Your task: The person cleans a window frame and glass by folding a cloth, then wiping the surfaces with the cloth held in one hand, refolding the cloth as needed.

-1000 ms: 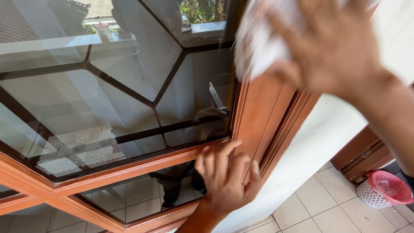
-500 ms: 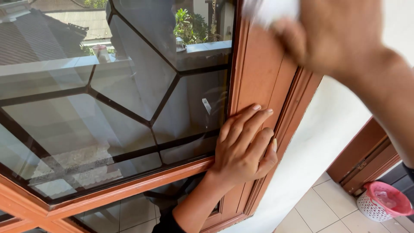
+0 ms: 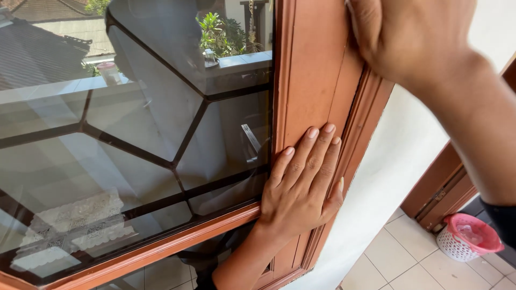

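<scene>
**Both hands on the wooden window frame**

The left hand (image 3: 301, 188) lies flat on the upright of the orange-brown wooden window frame (image 3: 312, 80), low down near the corner where it meets the bottom rail. Its fingers are stretched out straight and close together, palm against the wood, gripping nothing. The right hand (image 3: 414, 37) is pressed to the same upright higher up, at its outer edge. Only its back and wrist show, so I cannot tell whether its fingers are curled, or closed on anything.

By my judgement, the work in hand is on the frame's upright: the lower hand braces while the upper one presses against the wood. Any further travel along that upright calls for steady pressure on the narrow moulded edge — and for the bracing palm to stay clear of the glass pane (image 3: 140, 107), which sits just beside it, crossed by dark strips.

A white wall (image 3: 398, 161) lies to the right, with a pink basket (image 3: 467, 241) on the tiled floor (image 3: 408, 263) below.
</scene>
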